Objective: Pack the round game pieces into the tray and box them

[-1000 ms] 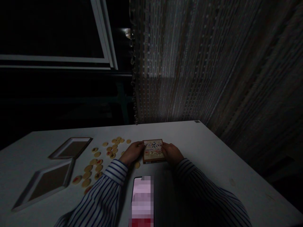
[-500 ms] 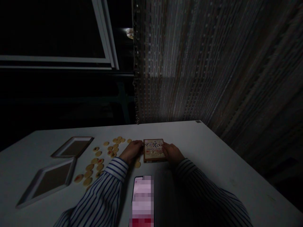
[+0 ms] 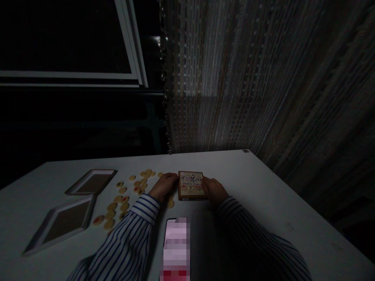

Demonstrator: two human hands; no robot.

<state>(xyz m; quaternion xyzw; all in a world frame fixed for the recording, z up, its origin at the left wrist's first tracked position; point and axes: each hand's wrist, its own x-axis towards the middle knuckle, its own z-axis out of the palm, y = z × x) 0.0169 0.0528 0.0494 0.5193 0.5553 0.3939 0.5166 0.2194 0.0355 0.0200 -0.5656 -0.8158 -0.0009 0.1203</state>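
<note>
A Chinese chess box (image 3: pixel 191 186) with printed characters on its top lies on the white table (image 3: pixel 249 218) in front of me. My left hand (image 3: pixel 164 186) is at the box's left edge, fingers curled against its side. At the right edge my right hand (image 3: pixel 215 190) grips the box, with fingertips resting on its top. Round wooden chess pieces (image 3: pixel 110 214) lie scattered left of my left hand, some bearing red or dark characters. A couple of pieces (image 3: pixel 170 203) sit between my left wrist and the box.
Two shallow open box halves (image 3: pixel 93 182) (image 3: pixel 63 218) lie at the table's left. A lit phone (image 3: pixel 176 246) lies near the front, between my forearms. Behind the table hang a bead curtain (image 3: pixel 205 78) and a window frame (image 3: pixel 133 50). The room is dim.
The box's far edge appears slightly higher in view, its front a little more visible. Both hands stay at its sides. The camera view has shifted slightly.
</note>
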